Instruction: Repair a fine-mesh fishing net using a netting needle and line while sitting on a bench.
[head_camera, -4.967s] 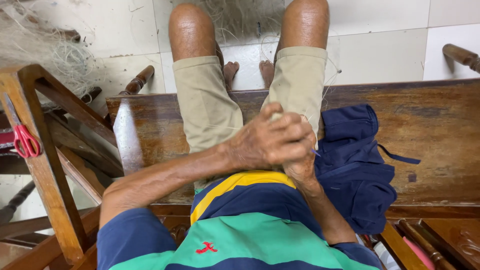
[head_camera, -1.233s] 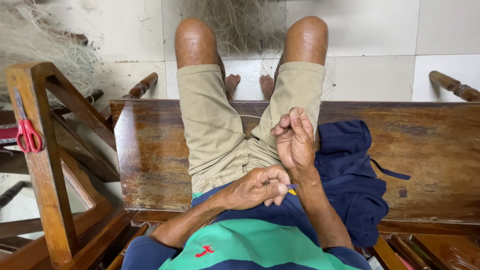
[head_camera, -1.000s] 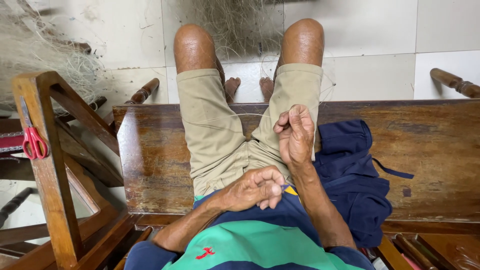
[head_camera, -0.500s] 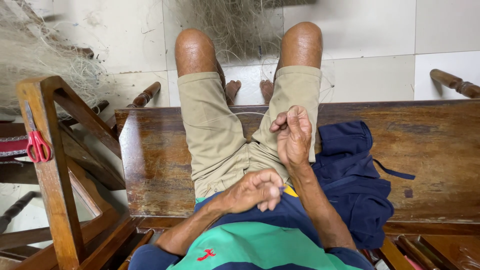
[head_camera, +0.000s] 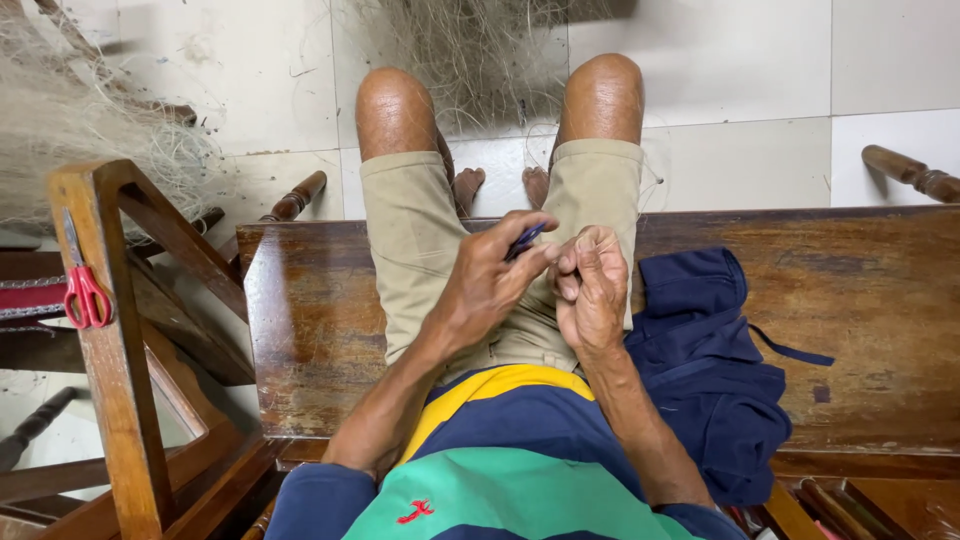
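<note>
Hands meet again above the lap: the left hand (head_camera: 490, 285), which half a second ago lay low against the striped shirt (head_camera: 520, 470), has risen to sit just beside the right hand (head_camera: 592, 290), fingertips almost touching. The left hand is closed around a small dark blue tool (head_camera: 524, 241), whose tip pokes out between thumb and forefinger toward the right hand. The right hand is pinched narrow, thumb and fingers pressed together on what looks like fine pale thread; the strand itself is too thin to follow. It has barely moved in the last second, keeping its place over the right thigh.

The move reads as the tool hand coming back to the held strand after a pull away, so the work looks to be in the middle of a repeated stitch or knot rather than at its start or end.

The person sits on a dark wooden bench (head_camera: 880, 300), with pale netting (head_camera: 470, 60) spread on the tiled floor beyond the knees. A navy cloth (head_camera: 710, 370) lies crumpled on the bench beside the right hip. Red scissors (head_camera: 85, 295) hang on a wooden frame (head_camera: 120, 400) at the left.
</note>
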